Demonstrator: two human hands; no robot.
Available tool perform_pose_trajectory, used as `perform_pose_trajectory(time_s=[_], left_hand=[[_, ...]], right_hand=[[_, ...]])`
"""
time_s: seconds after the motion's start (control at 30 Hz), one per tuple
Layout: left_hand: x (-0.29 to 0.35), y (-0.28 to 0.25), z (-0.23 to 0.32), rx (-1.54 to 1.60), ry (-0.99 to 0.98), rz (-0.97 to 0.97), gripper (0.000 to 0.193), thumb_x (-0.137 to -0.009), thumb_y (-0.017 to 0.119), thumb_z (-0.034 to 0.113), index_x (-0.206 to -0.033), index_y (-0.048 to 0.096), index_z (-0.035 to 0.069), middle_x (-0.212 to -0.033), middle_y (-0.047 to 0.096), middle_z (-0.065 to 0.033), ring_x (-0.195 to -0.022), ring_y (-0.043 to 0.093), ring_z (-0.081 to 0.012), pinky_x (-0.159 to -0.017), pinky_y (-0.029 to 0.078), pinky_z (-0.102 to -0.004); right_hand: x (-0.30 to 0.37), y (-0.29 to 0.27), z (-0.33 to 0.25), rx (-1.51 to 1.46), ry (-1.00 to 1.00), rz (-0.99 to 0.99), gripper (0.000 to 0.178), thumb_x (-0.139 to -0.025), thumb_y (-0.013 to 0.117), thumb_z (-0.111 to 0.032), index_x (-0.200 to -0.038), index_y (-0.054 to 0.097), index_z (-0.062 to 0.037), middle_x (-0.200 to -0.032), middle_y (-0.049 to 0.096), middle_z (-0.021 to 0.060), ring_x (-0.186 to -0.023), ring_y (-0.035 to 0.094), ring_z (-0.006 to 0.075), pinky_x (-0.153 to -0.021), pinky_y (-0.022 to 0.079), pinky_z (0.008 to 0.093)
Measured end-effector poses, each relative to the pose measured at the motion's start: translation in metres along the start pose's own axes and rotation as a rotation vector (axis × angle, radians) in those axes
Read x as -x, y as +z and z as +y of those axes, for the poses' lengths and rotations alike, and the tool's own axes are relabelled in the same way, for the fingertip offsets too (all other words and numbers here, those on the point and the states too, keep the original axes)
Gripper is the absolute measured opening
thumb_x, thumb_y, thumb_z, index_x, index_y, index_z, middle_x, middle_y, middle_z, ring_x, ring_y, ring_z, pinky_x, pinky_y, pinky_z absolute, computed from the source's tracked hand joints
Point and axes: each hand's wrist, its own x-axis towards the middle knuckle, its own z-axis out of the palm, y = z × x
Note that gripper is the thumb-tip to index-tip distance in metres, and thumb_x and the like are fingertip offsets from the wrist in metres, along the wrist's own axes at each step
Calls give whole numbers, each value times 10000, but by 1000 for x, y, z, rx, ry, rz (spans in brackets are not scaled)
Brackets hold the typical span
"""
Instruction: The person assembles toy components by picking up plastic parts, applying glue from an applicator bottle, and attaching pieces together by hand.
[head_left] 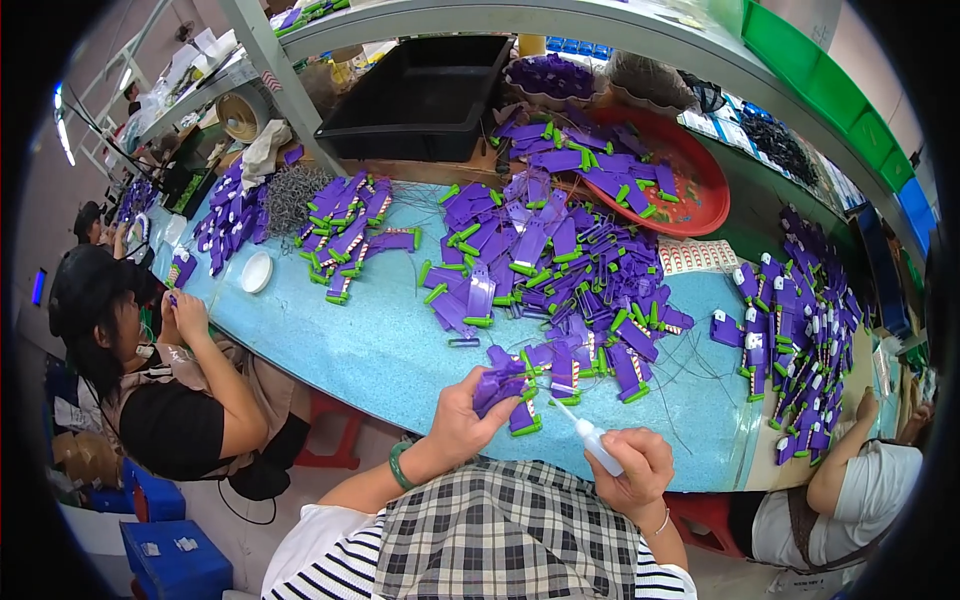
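Observation:
My left hand (458, 418) is closed around several purple plastic pieces (496, 387) with green ends, held just above the near edge of the blue table. In my right hand (640, 468) is a small white squeeze bottle (598, 446), its thin nozzle tilted up and left toward those pieces. A small gap separates the nozzle tip from them. Beyond my hands lie loose purple pieces (630, 369) with green ends, some bearing striped stickers. Behind these rises a large heap of similar purple parts (528, 243), with thin dark wires trailing out.
A red round tray (714, 190), a black bin (400, 112) and a sticker sheet (697, 257) are at the back. More assembled pieces (792, 345) are piled right. A white dish (257, 271) sits left. Co-workers sit at left (170, 390) and right (850, 500). A shelf overhangs.

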Motion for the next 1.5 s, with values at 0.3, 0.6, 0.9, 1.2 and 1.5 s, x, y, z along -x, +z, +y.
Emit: perform_pose_trajectory(time_s=[0.3, 0.6, 0.9, 1.2, 1.5], left_hand=[[-10, 19, 0, 605, -296, -359, 223, -947, 532, 133, -1145, 506, 33, -992, 602, -100, -898, 620, -183, -664, 598, -353], [-12, 22, -10, 666, -272, -470, 279, -969, 518, 176, -1206, 434, 54, -1042, 547, -52, -984, 582, -159, -671, 574, -306], [-7, 20, -8, 589, -252, -455, 277, -970, 517, 156, -1208, 427, 46, -1049, 542, -58, -944, 578, -155, -655, 541, -300], [-8, 32, -14, 540, -182, -337, 415, -973, 485, 104, -1342, 300, 57, -1033, 508, -51, -920, 553, -133, -643, 539, -282], [-7, 34, -18, 335, -120, -348, 458, -970, 481, 100, -1358, 262, -8, -970, 526, -84, -778, 577, -143, -643, 517, -287]], right_hand=[[-11, 9, -3, 86, 6, 22, 412, -647, 794, 6, -1014, 625, -70, -853, 609, 82, -680, 598, 208, -546, 466, 294], [-12, 15, -5, 111, 86, 14, 411, -645, 793, 28, -1012, 633, -66, -854, 612, 93, -705, 623, 221, -566, 492, 293], [-11, 13, -3, 142, 53, -33, 407, -642, 807, 11, -1008, 645, -66, -853, 614, 93, -691, 619, 212, -540, 476, 290], [-6, 13, -8, 131, 30, 17, 396, -649, 799, 18, -1003, 640, -60, -845, 595, 86, -681, 601, 214, -550, 464, 301], [-9, 17, -6, 117, 2, -2, 396, -638, 788, 26, -1001, 650, -52, -838, 602, 87, -650, 601, 211, -512, 455, 296]])
